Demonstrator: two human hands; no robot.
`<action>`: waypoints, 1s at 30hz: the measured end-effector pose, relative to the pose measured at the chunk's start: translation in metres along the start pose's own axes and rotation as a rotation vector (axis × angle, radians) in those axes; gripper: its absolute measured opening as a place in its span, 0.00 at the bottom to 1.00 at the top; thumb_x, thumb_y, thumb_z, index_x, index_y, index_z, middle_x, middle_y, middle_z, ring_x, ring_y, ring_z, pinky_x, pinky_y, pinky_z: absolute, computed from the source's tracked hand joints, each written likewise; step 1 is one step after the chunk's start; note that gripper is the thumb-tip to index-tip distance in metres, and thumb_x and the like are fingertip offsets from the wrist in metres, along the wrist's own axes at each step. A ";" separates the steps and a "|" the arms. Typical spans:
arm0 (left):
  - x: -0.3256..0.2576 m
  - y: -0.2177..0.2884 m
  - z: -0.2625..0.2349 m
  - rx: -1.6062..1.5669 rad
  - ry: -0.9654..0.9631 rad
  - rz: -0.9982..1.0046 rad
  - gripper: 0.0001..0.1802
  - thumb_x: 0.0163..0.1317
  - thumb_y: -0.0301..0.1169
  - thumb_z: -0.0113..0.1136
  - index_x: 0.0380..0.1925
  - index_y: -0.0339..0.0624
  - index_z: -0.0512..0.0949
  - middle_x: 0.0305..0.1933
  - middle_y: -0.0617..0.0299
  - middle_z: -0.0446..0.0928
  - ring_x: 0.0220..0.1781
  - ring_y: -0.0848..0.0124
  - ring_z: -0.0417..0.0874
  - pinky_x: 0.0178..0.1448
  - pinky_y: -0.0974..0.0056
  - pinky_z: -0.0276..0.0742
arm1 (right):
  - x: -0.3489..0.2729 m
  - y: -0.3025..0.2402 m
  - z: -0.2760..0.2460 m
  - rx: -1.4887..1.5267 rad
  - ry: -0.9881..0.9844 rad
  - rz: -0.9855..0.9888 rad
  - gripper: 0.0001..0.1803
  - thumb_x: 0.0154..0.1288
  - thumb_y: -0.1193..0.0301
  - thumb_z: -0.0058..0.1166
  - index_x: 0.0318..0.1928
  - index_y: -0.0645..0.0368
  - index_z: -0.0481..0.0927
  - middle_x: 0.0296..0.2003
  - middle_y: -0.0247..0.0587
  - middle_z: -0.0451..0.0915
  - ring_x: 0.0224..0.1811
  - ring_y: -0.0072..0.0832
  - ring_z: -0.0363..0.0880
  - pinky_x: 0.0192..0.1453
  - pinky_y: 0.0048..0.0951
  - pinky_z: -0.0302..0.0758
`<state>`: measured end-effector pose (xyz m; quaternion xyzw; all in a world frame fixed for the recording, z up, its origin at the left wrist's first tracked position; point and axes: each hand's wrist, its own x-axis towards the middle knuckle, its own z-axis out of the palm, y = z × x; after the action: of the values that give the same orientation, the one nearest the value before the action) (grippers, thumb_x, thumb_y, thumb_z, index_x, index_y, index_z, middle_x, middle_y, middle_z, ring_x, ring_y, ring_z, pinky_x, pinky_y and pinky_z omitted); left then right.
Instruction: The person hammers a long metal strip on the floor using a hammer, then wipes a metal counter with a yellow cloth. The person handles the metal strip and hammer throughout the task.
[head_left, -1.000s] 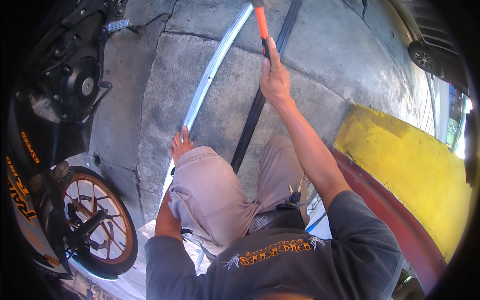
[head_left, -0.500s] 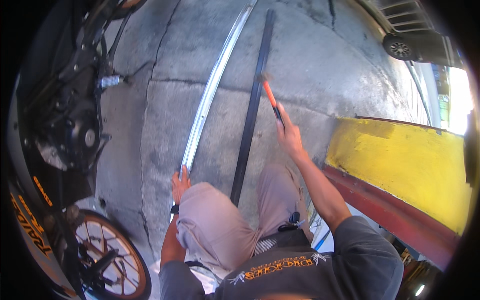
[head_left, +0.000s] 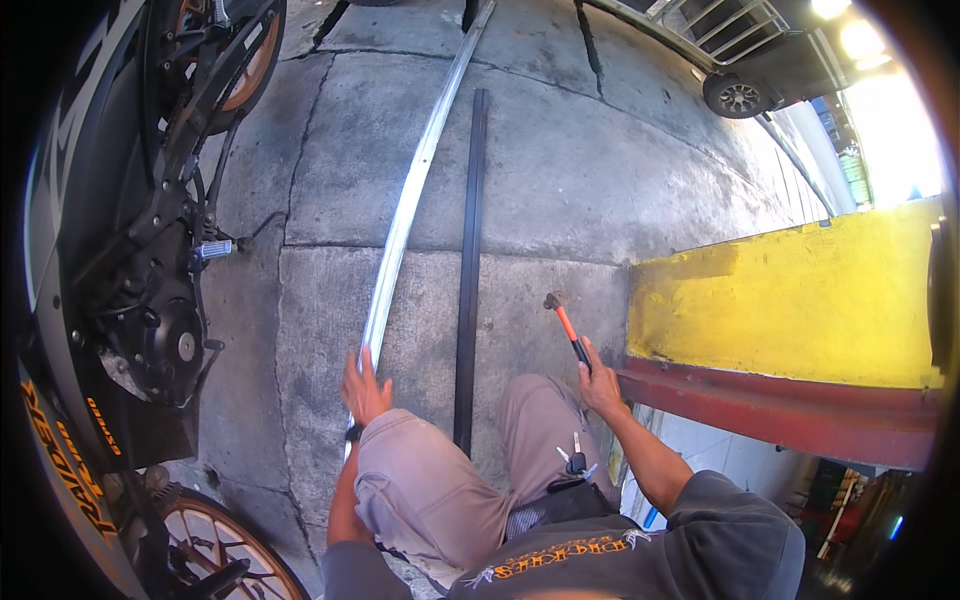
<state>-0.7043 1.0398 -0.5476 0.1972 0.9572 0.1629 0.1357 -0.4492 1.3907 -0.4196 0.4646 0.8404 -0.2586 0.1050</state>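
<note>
My right hand (head_left: 602, 385) is closed round the black grip of a hammer (head_left: 566, 325) with an orange shaft. The hammer's head is off the floor or close above it, to the right of a long dark metal bar (head_left: 471, 240) and apart from it. That bar lies on the concrete and runs from between my knees straight ahead. Beside my left knee, my left hand (head_left: 366, 388) wraps over the near part of a long shiny silver metal bar (head_left: 403, 215), which slants away to the upper right.
A black motorcycle (head_left: 150, 290) stands close on the left. At the right is a yellow panel (head_left: 780, 300) above a dark red beam (head_left: 770, 405). A dark vehicle (head_left: 770, 80) is parked far right. The concrete floor (head_left: 560, 150) has cracks and seams.
My right hand has drawn the hammer back toward me and to the right, off the dark bar. My left hand stays on the silver bar. The head view has shifted.
</note>
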 end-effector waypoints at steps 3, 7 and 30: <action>-0.071 -0.053 0.030 -0.218 0.076 -0.297 0.51 0.51 0.40 0.74 0.75 0.53 0.59 0.72 0.53 0.63 0.72 0.50 0.66 0.66 0.37 0.66 | -0.007 0.008 -0.001 0.049 -0.007 -0.054 0.33 0.73 0.67 0.49 0.76 0.41 0.59 0.34 0.66 0.81 0.39 0.62 0.82 0.44 0.52 0.76; -0.125 -0.075 0.020 0.038 0.018 -0.552 0.45 0.53 0.42 0.71 0.71 0.54 0.64 0.64 0.52 0.69 0.64 0.47 0.72 0.62 0.41 0.72 | -0.018 0.022 0.000 0.001 -0.023 -0.060 0.33 0.74 0.67 0.49 0.76 0.41 0.59 0.34 0.67 0.81 0.39 0.63 0.82 0.45 0.51 0.76; -0.040 -0.085 -0.007 0.084 0.138 -0.323 0.47 0.56 0.38 0.72 0.74 0.53 0.59 0.76 0.54 0.61 0.74 0.55 0.66 0.72 0.38 0.61 | -0.062 0.064 -0.019 -0.005 0.036 -0.012 0.35 0.73 0.67 0.50 0.77 0.41 0.56 0.41 0.67 0.83 0.47 0.64 0.81 0.51 0.54 0.76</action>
<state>-0.6994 0.9471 -0.5647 0.0349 0.9894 0.1119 0.0857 -0.3605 1.3837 -0.3989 0.4641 0.8454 -0.2489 0.0894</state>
